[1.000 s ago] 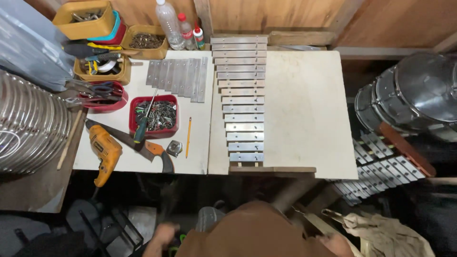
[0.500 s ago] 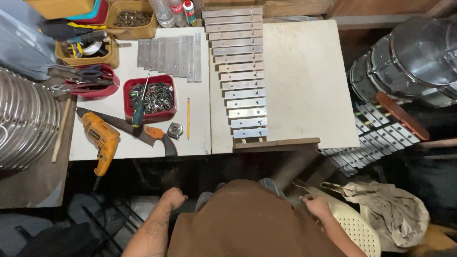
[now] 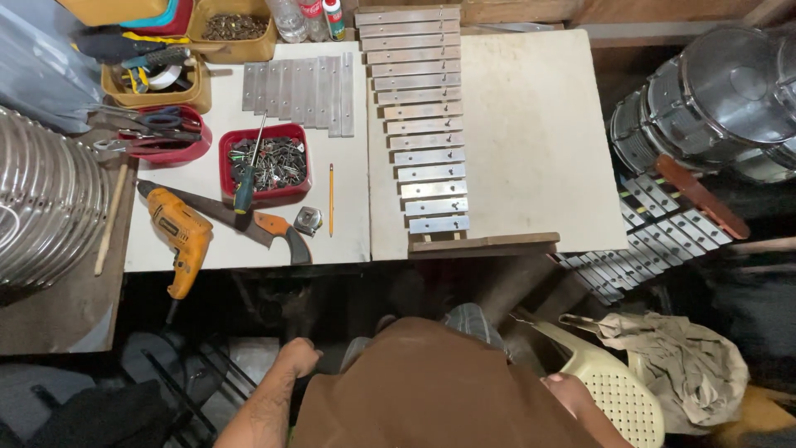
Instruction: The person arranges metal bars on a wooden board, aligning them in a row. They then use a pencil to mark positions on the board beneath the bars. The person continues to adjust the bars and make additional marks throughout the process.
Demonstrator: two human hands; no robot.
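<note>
The person stands back from the white table (image 3: 531, 149), brown garment filling the lower frame. The left hand (image 3: 297, 357) hangs below the table edge, fingers curled into a loose fist, holding nothing. The right hand (image 3: 568, 390) shows only in part beside the cream perforated plastic chair (image 3: 613, 390); whether it is spread or closed cannot be told. Well apart from both hands, a ladder of flat brushed-metal bars (image 3: 419, 116) lies on the table, each bar rectangular, shortening toward the near edge, ending at a wooden strip (image 3: 485, 243). A second set of loose metal bars (image 3: 298, 85) lies side by side to the left. A red square plastic tub (image 3: 225, 158) holds small dark metal parts, with a green-handled screwdriver (image 3: 246, 178) across it. Near it lie a yellow pencil (image 3: 331, 199), an orange drill (image 3: 181, 236), a handsaw with an orange-and-black handle (image 3: 278, 228) and a small tape measure (image 3: 308, 219). Bottles with red and green labels (image 3: 319, 15) stand at the far edge. Shiny metal drums (image 3: 713, 99) sit to the right; crumpled beige cloth (image 3: 688, 365) lies by the chair.
</note>
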